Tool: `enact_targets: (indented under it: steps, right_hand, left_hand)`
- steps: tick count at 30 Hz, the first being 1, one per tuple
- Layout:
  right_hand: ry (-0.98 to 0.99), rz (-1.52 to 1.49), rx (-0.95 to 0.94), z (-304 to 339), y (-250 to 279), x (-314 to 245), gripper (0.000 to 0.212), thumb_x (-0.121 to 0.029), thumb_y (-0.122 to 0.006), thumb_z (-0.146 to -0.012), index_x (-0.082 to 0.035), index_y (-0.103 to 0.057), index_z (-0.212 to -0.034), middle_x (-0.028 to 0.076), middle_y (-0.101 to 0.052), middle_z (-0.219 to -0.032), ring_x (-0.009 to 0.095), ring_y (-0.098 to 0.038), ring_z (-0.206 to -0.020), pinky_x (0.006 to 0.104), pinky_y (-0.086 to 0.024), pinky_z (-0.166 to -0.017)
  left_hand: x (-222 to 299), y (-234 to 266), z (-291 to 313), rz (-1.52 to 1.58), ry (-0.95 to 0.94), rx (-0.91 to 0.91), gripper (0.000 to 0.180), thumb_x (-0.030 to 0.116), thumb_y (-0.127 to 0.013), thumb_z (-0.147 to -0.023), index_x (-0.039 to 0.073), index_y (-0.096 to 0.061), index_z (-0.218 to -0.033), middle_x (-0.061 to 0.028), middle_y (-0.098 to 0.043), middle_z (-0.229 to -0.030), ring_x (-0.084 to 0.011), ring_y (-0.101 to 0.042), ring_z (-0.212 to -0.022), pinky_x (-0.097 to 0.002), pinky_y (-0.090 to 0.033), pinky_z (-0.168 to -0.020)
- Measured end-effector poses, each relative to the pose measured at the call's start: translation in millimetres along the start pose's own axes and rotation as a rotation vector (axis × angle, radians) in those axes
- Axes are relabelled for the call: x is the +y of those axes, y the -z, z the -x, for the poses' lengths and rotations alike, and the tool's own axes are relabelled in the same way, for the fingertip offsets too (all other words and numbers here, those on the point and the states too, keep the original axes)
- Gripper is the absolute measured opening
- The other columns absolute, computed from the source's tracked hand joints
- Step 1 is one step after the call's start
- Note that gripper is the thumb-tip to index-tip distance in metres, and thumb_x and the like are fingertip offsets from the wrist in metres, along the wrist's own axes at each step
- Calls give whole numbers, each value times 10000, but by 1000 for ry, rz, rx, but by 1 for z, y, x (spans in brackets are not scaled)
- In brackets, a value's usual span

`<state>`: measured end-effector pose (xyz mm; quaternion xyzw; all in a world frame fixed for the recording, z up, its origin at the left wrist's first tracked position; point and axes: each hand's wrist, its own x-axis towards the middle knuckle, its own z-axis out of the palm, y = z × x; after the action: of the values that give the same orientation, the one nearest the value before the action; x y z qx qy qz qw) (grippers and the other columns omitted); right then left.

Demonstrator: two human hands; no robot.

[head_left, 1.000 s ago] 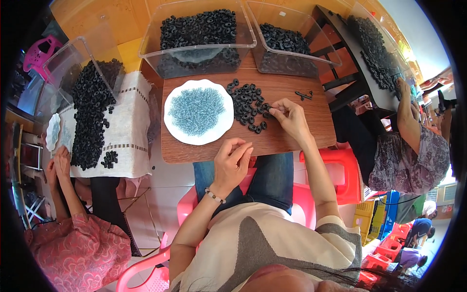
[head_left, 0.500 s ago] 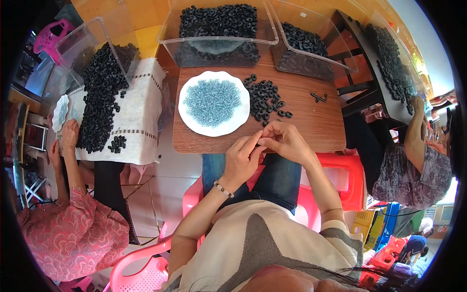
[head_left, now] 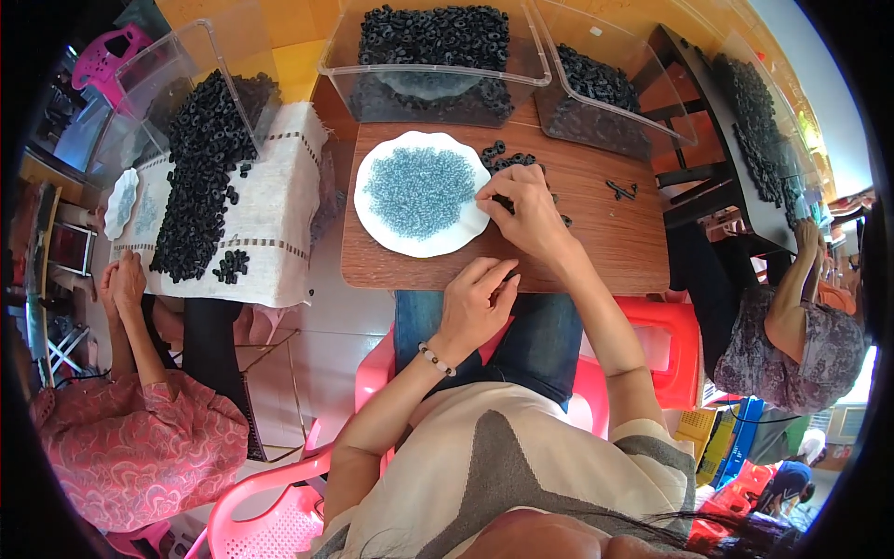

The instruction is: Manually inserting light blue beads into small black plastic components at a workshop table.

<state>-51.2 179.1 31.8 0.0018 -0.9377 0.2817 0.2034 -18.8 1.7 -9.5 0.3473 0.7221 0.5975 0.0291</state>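
A white scalloped plate [head_left: 371, 226] on the wooden table holds many tiny pale blue-grey beads [head_left: 419, 191]. My right hand [head_left: 529, 212] is at the plate's right rim, with thumb and forefinger drawn together. Whether a bead is between those fingertips is too small to see. Beneath and behind this hand lies a group of small black ring-shaped pieces [head_left: 507, 160], partly hidden. In front of the table's near edge, my left hand [head_left: 475, 306] is curled, and a small black piece [head_left: 511, 275] shows between its thumb and fingers.
Clear plastic bins [head_left: 438, 79] full of black pieces stand along the table's far side. A few dark slender pieces [head_left: 621, 190] lie on the right of the wooden table [head_left: 596, 242]. Other people work on the left, at a cloth-covered table [head_left: 284, 214], and on the right.
My right hand has left my left hand and moved up and away to the plate's right rim. The left hand stays low, near the table's front edge.
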Motion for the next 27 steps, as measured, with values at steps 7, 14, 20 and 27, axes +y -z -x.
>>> enact_targets:
  steps: [7, 14, 20, 27]
  right_hand:
    - [64, 129, -13, -9, -13, 4, 114, -85, -805, -819, -91, -764, -924, 119, -635, -941, 358, -544, -962, 448, -460, -867]
    - [85, 207, -53, -8, -18, 5, 135, -61, -776, -832, -48, -698, -942, 127, -619, -925, 376, -538, -961, 449, -459, -845]
    - [-146, -262, -75, 4, 21, -16, 71, -79, -688, -979, -19, -661, -1006, 85, -649, -903, 159, -573, -790, 324, -466, -708]
    - [-241, -341, -158, 50, 63, -43, 105, -81, -739, -961, -3, -685, -1006, 25, -617, -902, 108, -550, -809, 266, -445, -717]
  left_hand:
    - [-4, 1, -2, -64, -76, 23, 237, 99, -767, -912, 14, -759, -1133, -153, -713, -1019, -307, -716, -817, -365, -583, -651]
    - [-2, 4, -3, -15, -71, 15, 271, 106, -753, -927, 27, -742, -1186, -128, -701, -1009, -312, -697, -804, -404, -576, -702]
    - [11, 10, -7, 132, 20, 85, 299, 46, -764, -915, 32, -743, -1213, -132, -723, -997, -236, -711, -750, -339, -572, -642]
    - [6, 13, -8, 192, -70, 152, 290, 12, -769, -909, 19, -757, -1199, -126, -745, -1007, -173, -714, -684, -293, -579, -609]
